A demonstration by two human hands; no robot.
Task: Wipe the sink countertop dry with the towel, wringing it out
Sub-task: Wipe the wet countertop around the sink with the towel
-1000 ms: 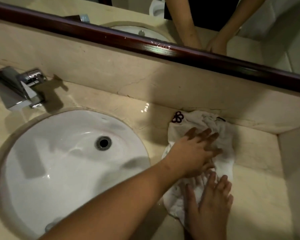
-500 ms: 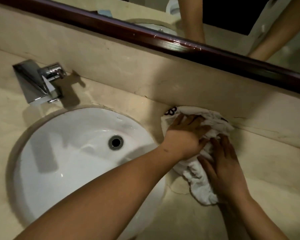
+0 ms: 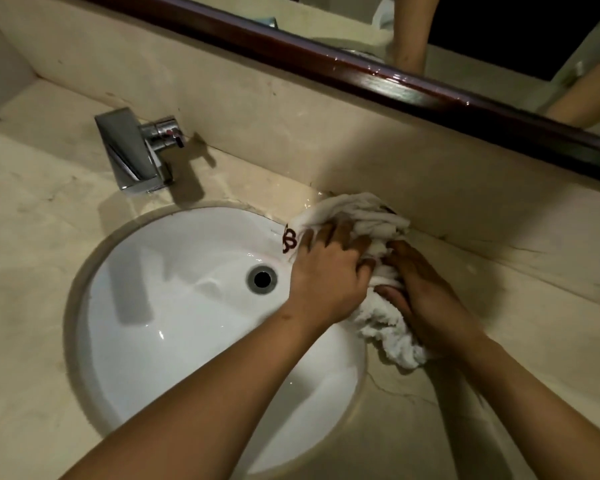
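White towel [image 3: 368, 216] sits bunched at the counter [image 3: 499, 306] back edge beside the sink [image 3: 187, 323]; left grip [image 3: 329, 271] and right grip [image 3: 426, 289] clutch it. Water glistens nearby, so wiping and wringing look unfinished.

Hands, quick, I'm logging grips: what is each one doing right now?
Left hand: fingers curled into the white towel, gripping it at the sink edge.
Right hand: fingers curled round the same towel, gripping it.
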